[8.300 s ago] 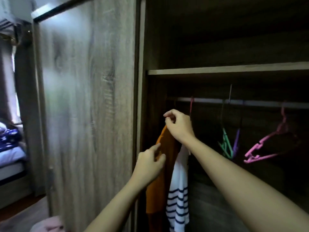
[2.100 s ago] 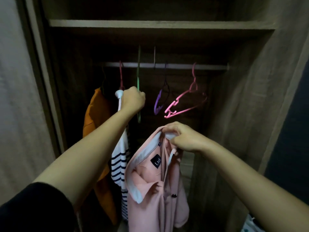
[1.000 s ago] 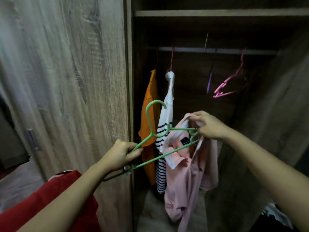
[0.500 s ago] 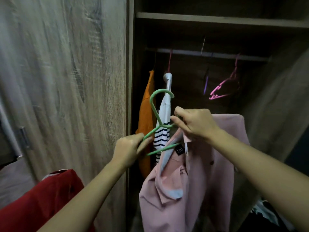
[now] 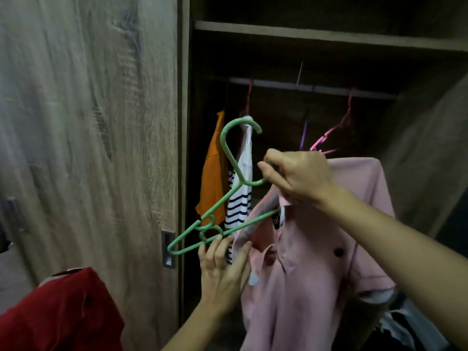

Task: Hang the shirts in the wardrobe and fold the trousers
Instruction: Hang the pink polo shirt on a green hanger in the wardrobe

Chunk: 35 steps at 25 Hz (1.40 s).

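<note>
A pink polo shirt hangs in front of the open wardrobe, with one arm of a green plastic hanger pushed inside its collar. My right hand grips the hanger's neck together with the collar. My left hand pinches the shirt's left collar edge at the hanger's free lower arm. On the rail behind hang an orange shirt and a white shirt with navy stripes.
A pink hanger and a purple hanger hang bare on the rail's right part. The wooden wardrobe door stands at left, a shelf above. A red garment lies at lower left. Cloth lies at lower right.
The shirt has been lifted and spread over the hanger. My left hand slid from the hanger's left arm down to the collar edge. The hanger's right arm has gone deeper into the collar.
</note>
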Available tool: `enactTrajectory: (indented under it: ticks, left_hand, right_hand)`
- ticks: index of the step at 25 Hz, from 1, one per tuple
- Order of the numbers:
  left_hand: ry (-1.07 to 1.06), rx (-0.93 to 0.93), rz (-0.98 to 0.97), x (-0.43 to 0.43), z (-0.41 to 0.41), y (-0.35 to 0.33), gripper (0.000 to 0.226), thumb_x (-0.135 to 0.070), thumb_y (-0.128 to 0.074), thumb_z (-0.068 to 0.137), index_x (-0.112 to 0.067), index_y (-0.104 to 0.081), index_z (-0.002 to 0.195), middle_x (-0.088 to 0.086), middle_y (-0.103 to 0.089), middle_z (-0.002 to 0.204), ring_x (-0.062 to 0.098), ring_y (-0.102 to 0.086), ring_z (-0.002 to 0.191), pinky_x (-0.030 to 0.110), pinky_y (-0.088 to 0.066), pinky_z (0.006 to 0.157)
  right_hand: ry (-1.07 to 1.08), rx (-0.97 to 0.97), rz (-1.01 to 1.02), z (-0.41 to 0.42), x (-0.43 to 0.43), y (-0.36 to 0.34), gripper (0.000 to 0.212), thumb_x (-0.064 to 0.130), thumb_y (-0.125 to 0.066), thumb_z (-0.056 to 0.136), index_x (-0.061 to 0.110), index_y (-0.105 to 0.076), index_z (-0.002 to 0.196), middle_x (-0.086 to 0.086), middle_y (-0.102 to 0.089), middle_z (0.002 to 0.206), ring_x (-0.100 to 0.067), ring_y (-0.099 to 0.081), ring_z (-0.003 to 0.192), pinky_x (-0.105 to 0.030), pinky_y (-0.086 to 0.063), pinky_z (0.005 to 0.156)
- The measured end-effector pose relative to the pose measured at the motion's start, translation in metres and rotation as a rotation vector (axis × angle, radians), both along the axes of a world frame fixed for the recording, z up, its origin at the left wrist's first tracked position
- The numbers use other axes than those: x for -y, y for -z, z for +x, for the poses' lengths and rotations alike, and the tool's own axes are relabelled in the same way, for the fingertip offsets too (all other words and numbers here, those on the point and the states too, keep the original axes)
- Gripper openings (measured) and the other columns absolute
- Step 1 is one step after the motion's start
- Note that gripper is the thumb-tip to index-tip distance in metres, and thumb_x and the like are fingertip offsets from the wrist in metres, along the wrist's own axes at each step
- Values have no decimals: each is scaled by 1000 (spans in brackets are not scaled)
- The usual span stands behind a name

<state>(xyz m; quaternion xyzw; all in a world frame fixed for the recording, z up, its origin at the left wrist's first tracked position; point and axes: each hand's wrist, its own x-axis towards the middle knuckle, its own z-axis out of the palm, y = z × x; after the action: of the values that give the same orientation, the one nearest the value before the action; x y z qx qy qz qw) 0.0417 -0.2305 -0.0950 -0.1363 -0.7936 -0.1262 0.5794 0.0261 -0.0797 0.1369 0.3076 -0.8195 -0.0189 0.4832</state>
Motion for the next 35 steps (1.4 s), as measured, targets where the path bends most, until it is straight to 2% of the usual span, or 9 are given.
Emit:
enactTrajectory:
  ticks: [3,6,9,12,17,20,24,30,35]
  left_hand:
    - [62,70,5,-19,-4,-1,30,-36,-58,81,-27,-69,107,8,-40,117,26,-43,101,40,-34,93]
    - [138,486,253,-31,-9,-12,41,-49,-50,75,-33,-67,109,9,-34,127,27,-36,111,41,-38,90]
    - [537,841,486,-26,-22,-19,56,-52,-52,67,-43,-48,123,-4,-34,133,10,-37,119,26,-35,102]
    - [871,946,710,-7,-31,-35,50,-27,-66,58,-42,-59,105,-21,-62,108,-8,-57,96,7,-45,86]
    - [853,964,668,40,-56,-45,36,-6,-74,61,-27,-77,91,3,-70,90,4,-64,74,23,-53,67]
    - [771,877,595,54,-65,-54,44,2,-73,74,-42,-75,76,4,-64,83,2,-62,72,12,-48,67]
    - [583,755,523,58,-62,-66,24,-32,-61,63,-51,-71,72,-5,-64,76,5,-62,77,14,-47,73]
    - [266,330,502,31,-48,-109,19,-20,-60,72,-10,-75,69,0,-51,63,9,-52,65,8,-36,56]
    - [397,198,-252,-31,-25,-115,25,-27,-47,86,-12,-65,92,7,-59,83,21,-60,67,24,-38,62]
  right_hand:
    - [-5,27,-58,-4,-8,-6,40,47,-37,90,17,-58,75,2,-61,54,-22,-61,50,-23,-32,42]
    - [-37,41,-127,-4,-19,-15,41,47,-37,90,16,-59,77,1,-59,52,-23,-61,51,-26,-37,45]
    - [-66,50,-120,-5,-35,-22,37,46,-40,89,17,-61,79,3,-60,53,-21,-60,52,-25,-38,47]
    - [-58,85,-59,-13,-59,-18,36,47,-41,87,17,-60,80,2,-59,56,-24,-60,53,-29,-43,46]
    - [-46,105,1,-37,-108,13,32,39,-44,87,14,-65,86,-4,-60,76,-26,-62,59,-34,-52,48]
    - [-9,152,-55,-42,-127,32,38,37,-43,85,13,-68,102,-5,-58,80,-22,-60,51,-35,-53,46]
    - [123,236,-36,-45,-138,42,44,43,-40,83,19,-67,109,-7,-57,83,-31,-62,50,-38,-52,42]
    - [190,458,-194,-40,-97,55,31,47,-43,86,26,-64,96,3,-57,81,-27,-61,75,-36,-50,63]
    - [26,480,-432,-47,-100,51,27,37,-51,89,16,-66,83,7,-54,66,-14,-54,66,-28,-38,61]
